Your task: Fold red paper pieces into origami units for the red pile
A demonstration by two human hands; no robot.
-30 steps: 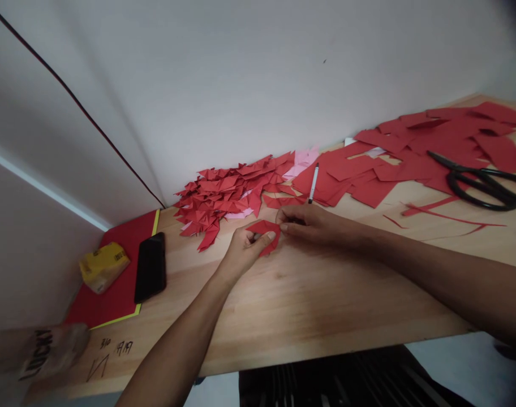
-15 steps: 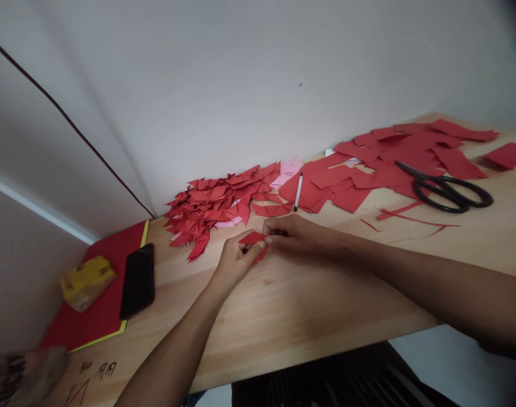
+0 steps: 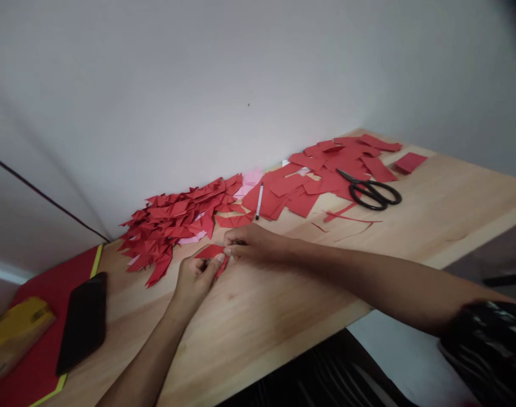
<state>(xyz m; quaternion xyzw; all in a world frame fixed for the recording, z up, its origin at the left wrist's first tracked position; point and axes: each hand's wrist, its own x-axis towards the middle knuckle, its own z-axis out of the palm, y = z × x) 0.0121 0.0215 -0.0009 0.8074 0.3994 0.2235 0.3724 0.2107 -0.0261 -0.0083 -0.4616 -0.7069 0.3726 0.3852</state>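
Observation:
A small folded piece of red paper is held between my two hands just above the wooden table. My left hand pinches its near side, thumb on top. At the paper's right corner, my right hand is closed with thumb and forefinger on the edge; its other fingers are curled. My fingers hide part of the paper. Beyond my left hand lies a heap of folded red paper pieces, with a few pink ones among them. A white pen with a dark tip lies past my right hand.
Flat red paper pieces spread along the wall. Black-handled scissors rest partly on them, thin red strips nearby. At left, a black phone and a yellow packet lie by a red sheet with yellow edging.
The view has swung to the right, so everything appears further left. Both hands keep hold of the folded red paper, with little change in their grip.

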